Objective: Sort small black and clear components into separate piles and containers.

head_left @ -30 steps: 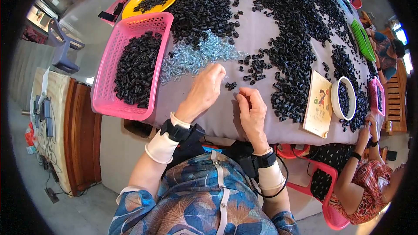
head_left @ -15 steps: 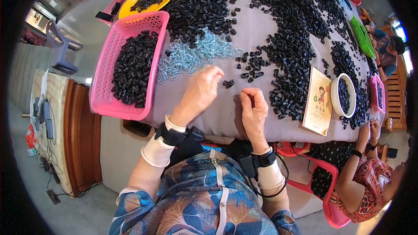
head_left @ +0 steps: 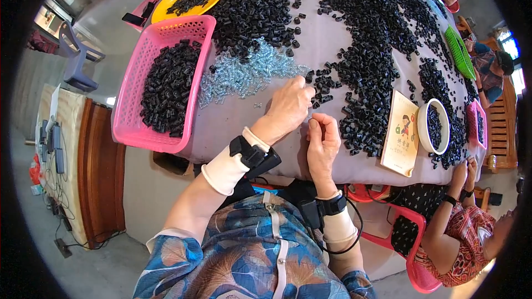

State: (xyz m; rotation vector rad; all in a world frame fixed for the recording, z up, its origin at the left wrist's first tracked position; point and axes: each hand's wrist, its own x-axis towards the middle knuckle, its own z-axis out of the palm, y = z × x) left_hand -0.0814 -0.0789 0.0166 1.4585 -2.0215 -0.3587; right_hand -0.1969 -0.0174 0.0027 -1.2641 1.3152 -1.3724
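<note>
My left hand (head_left: 287, 109) is over the table with its fingers curled together, beside the near edge of a loose group of small black plastic parts (head_left: 327, 84). Its fingertips are partly hidden, so what they hold cannot be seen. Just right of it and nearer to me, my right hand (head_left: 323, 144) is closed, thumb pressed to the bent fingers; anything between them is too small to make out. Beyond the left hand lies a heap of small, shiny, pale blue coiled pieces (head_left: 249, 72) that look like springs. One or two loose ones (head_left: 257, 105) lie apart from it.
At left stands a pink basket (head_left: 124, 99) of black parts, with an orange plate (head_left: 163, 11) behind. Large black heaps (head_left: 368, 77) cover much of the grey tablecloth (head_left: 327, 33). At right are a booklet (head_left: 400, 133), a white bowl (head_left: 448, 127) and a seated person (head_left: 460, 232).
My left hand has moved right, towards the black parts, and now covers the spot where a few black parts lay. My right hand has stayed almost still.
</note>
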